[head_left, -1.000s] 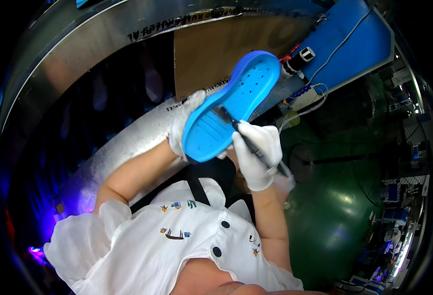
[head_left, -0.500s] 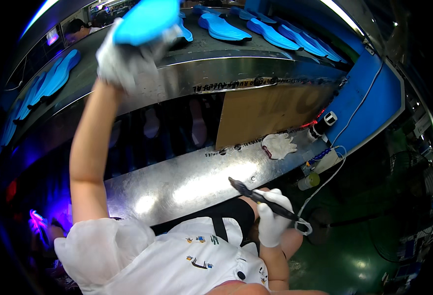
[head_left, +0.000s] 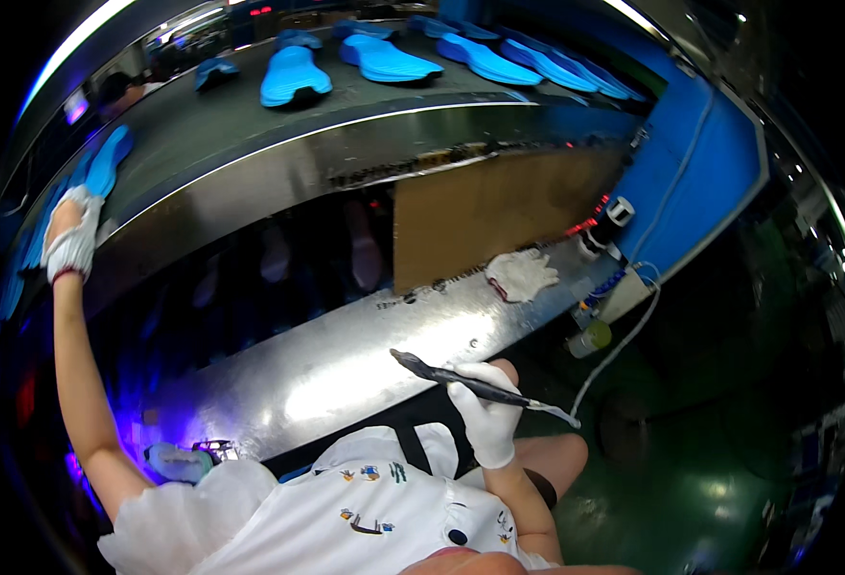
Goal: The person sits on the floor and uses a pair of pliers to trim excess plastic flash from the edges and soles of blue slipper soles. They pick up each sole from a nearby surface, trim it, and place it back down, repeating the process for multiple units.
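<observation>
My left hand (head_left: 74, 235), in a white knit glove with bare skin showing through, reaches far to the left side of the belt. It closes around the near end of a blue shoe sole (head_left: 109, 163); its fingertips are partly hidden. Low in front of me, my right hand (head_left: 489, 412), gloved in white, grips a black brush (head_left: 451, 376) with its tip toward the left. On the dark belt (head_left: 211, 125), another blue sole (head_left: 294, 79) lies by itself, with several more to its right.
Below the belt runs a metal shelf (head_left: 336, 393). Brown cardboard (head_left: 489, 216) stands there beside a loose white glove (head_left: 523, 276). Pale soles (head_left: 363, 244) show in the dark gap under the belt. A white cable (head_left: 614, 355) hangs on the right, near a small yellowish bottle (head_left: 590, 338).
My left hand has let go of the blue sole it carried over the belt and moved left to another sole. The right hand, still holding the brush, has shifted slightly left in view.
</observation>
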The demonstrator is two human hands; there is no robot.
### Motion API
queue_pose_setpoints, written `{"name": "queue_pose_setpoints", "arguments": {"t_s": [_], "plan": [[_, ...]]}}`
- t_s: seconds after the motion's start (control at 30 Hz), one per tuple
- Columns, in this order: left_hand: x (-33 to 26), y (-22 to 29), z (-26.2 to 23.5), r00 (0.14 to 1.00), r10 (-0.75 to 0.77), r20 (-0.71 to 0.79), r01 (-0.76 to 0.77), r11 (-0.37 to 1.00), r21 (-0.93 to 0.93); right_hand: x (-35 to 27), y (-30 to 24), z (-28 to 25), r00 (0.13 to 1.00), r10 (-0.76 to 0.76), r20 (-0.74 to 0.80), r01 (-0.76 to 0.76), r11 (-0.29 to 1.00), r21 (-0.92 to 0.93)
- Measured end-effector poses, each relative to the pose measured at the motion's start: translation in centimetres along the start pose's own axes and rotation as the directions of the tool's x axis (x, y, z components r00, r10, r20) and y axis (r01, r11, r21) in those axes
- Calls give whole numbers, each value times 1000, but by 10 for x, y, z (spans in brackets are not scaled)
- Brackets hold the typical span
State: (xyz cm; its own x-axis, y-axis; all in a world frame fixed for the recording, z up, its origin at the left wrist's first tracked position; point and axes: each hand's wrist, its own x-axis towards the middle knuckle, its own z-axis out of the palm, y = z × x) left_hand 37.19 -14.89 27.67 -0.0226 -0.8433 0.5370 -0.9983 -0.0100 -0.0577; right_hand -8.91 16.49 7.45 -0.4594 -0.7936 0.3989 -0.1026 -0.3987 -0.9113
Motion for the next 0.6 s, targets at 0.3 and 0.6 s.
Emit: {"name": "queue_pose_setpoints", "arguments": {"t_s": [0.3, 0.6], "plan": [[-3, -61, 19, 967, -12, -254, -112, 876, -469, -1, 11, -11, 974, 149, -169, -131, 985, 112], [-210, 196, 50, 636, 144, -758, -771, 169, -615, -2, 44, -31, 881, 192, -433, -191, 981, 47]]}}
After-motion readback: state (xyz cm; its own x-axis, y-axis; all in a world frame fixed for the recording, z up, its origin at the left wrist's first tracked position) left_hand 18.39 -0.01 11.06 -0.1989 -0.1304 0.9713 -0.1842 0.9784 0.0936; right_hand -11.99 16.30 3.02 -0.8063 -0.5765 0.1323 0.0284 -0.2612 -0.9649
